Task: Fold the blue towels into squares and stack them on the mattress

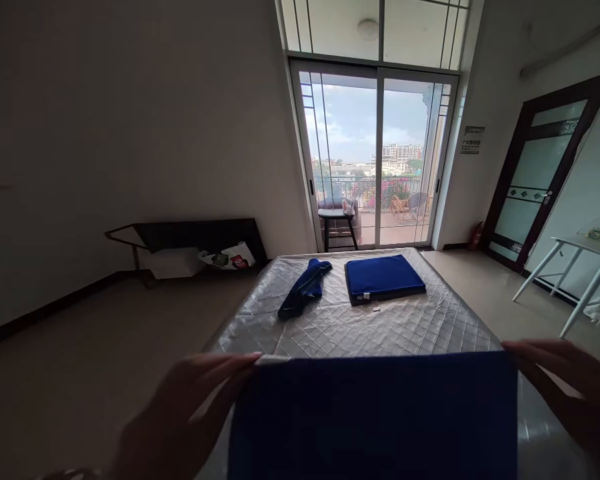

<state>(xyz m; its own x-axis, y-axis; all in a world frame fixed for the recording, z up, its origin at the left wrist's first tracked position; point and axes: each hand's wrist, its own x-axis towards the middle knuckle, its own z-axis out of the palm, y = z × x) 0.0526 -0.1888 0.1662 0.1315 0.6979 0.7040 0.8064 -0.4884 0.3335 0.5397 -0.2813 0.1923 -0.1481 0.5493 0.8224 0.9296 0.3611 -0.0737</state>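
Quilted mattress [310,340] takes up the middle, with a folded blue-and-dark pile [387,273] and a bunched-up blue piece [303,293] lying on it. Beyond it there's a black stool [337,215] by the sliding glass door [337,127], plus a white-legged table [593,246] off right. The blue cloth [380,413] is up front over the near end, blocking the view there; plain, dark navy, straight top edge, pretty flat. Left hand [180,400] and right hand [570,387] each have fingers pinching a top corner. Count: one cloth held, one bunched piece, one pile.
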